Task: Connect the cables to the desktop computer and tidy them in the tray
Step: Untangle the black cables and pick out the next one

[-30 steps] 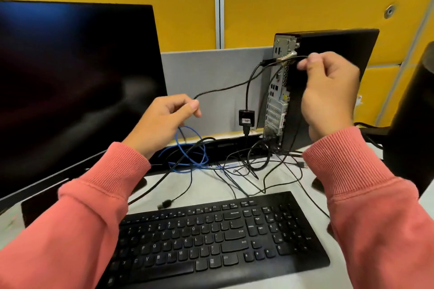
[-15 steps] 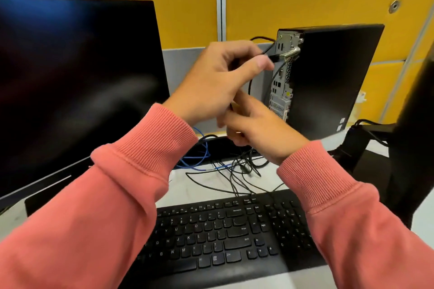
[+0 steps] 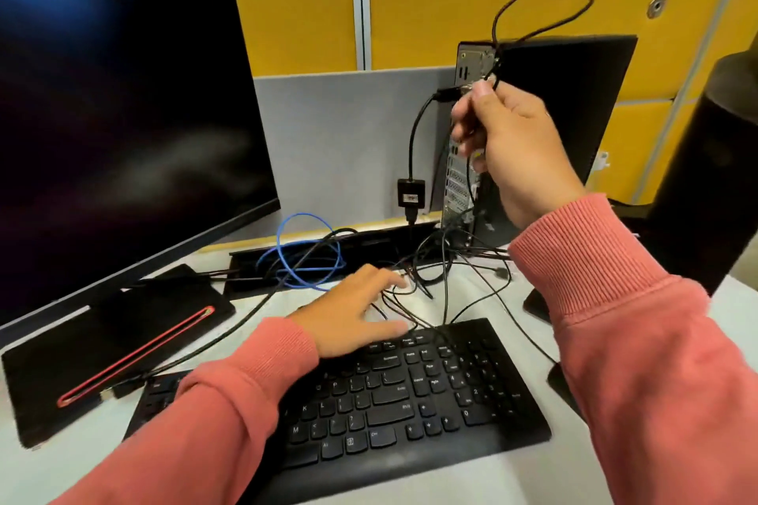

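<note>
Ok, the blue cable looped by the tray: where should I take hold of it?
Take the blue cable at the top of its upright loop, coming from above. That arc stands free of the black cables tangled lower down, so a pinch there catches only blue.

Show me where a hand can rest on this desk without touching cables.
Bare desk lies in front of the keyboard. Another bare strip lies between the keyboard and the monitor base. Behind the keyboard it is crowded: loose black cables and a blue cable.
</note>
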